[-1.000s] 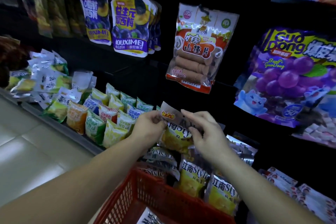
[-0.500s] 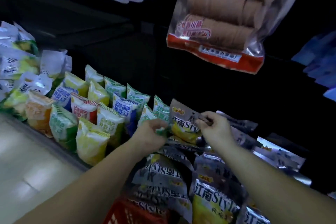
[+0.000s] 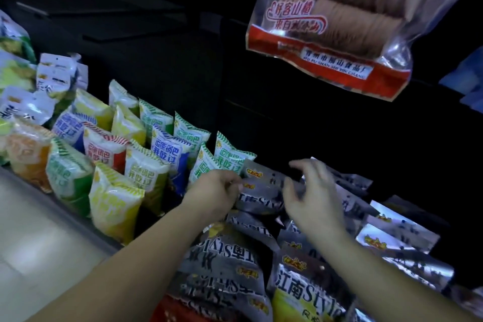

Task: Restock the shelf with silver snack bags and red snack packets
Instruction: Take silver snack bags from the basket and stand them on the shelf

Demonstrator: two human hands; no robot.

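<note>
Left hand [image 3: 211,195]: fingers curled, thumb and forefinger pinching the left edge of a silver snack bag [image 3: 261,191]. The bag lies at the back of the silver pile on the shelf, just right of the green-striped packets [image 3: 227,157]. Right hand [image 3: 312,196]: fingers spread, loosely bent, over the bag's right edge (blurred; I cannot tell whether it touches).

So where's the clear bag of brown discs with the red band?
Head view, upper right: the clear red-banded bag hangs above the silver snack bags and the right hand.
</note>
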